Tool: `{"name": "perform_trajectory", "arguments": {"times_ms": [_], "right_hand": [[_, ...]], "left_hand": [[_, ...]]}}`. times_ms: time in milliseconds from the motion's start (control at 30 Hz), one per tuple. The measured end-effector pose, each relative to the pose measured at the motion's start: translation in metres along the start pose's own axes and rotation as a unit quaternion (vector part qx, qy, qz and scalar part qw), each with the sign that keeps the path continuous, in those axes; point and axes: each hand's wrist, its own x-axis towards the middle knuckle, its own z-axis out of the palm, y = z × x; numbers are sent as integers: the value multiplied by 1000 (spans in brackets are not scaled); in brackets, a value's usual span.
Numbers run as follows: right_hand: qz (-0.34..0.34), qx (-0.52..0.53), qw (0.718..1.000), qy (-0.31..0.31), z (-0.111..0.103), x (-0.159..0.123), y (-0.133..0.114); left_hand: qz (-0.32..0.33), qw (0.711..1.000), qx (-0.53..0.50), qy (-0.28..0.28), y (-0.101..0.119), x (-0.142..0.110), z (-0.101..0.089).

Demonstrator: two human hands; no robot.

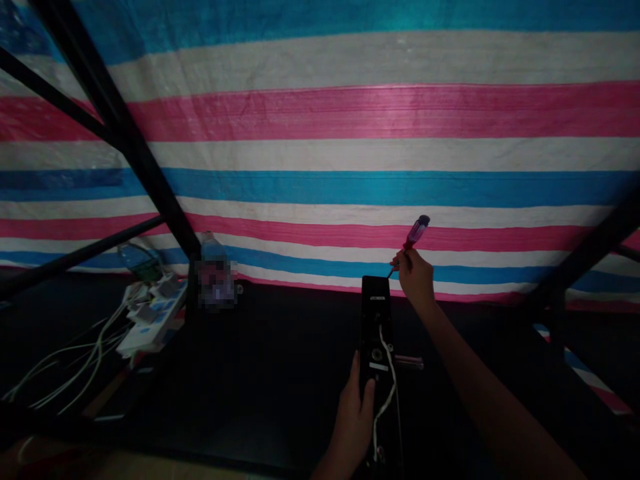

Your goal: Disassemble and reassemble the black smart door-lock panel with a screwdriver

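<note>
A long black device (376,310) with a white cord (389,393) along its top lies lengthwise in front of me on the dark table. My left hand (354,413) grips its near left side, with the thumb on its top face. In my right hand (416,277) is a screwdriver (417,231) with a translucent purplish handle, pinched low near the shaft and tilted. The screwdriver's tip is at the far right corner of the device; whether it sits in a screw is too dark to tell. A slim pinkish object (409,362) rests just right of the device.
To the left, a white power strip (153,327) with plugs and tangled cables (97,347) lies on the table (280,400). Beside it are a plastic bottle (140,260) and a blurred-out object (217,283). Black metal bars (120,130) slant before a striped tarp (350,113).
</note>
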Motion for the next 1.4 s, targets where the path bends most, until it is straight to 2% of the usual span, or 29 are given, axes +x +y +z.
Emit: {"name": "perform_trajectory", "arguments": {"times_ms": [167,433,700,867,1067,1267,1400], "right_hand": [[-17,-6,998,-66,2,-1,-7],[7,-10,999,-51,5,9,-5],[19,18,995,-100,-5,9,-8],[33,34,996,-69,-5,5,-11],[89,104,990,-36,-4,6,-9],[78,126,987,-66,-2,8,-12],[86,132,987,-32,3,6,-12]], "left_hand": [[1,1000,-7,-1,-1,0,0],[4,1000,-14,0,-2,0,0],[5,1000,-1,-3,1,0,-1],[3,1000,-7,-2,2,0,-1],[-5,1000,-8,4,4,-1,-1],[-3,1000,-16,7,2,-1,-1],[1,1000,-20,7,2,-1,-1]]}}
